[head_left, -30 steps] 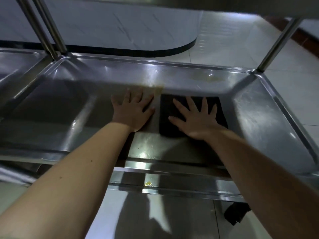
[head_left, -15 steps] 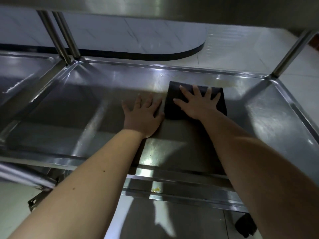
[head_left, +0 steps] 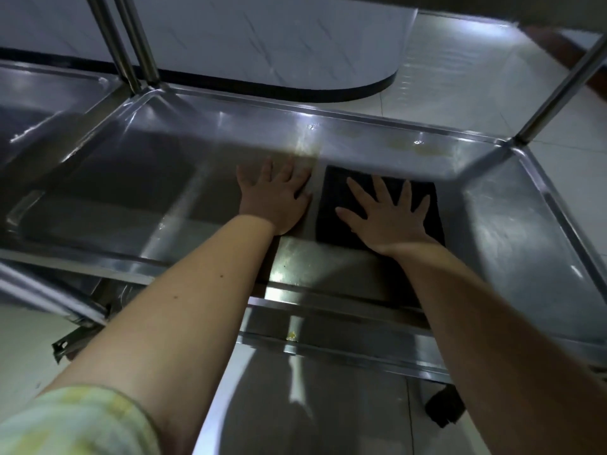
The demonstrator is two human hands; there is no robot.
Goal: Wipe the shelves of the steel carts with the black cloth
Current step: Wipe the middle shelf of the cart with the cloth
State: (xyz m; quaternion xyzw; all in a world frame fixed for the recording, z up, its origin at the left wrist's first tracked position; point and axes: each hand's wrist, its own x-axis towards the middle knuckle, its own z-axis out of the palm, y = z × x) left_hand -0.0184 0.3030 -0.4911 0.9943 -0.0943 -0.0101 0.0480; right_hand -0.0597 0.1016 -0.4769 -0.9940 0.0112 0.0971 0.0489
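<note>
A folded black cloth (head_left: 335, 205) lies flat on the steel cart shelf (head_left: 512, 231), near the middle of the tray. My right hand (head_left: 387, 218) presses down on the cloth with fingers spread. My left hand (head_left: 276, 195) rests flat on the bare steel just left of the cloth, fingers apart, holding nothing. The shelf has a raised rim and brownish stains along its far edge (head_left: 407, 147).
A second steel cart shelf (head_left: 39, 103) adjoins on the left. Upright steel posts (head_left: 131, 44) rise at the far left corner and another post (head_left: 558, 80) at the far right. A black caster wheel (head_left: 443, 408) sits on the tiled floor below.
My right hand has pulled the cloth back from the far edge toward me. My left hand stays planted on the shelf.
</note>
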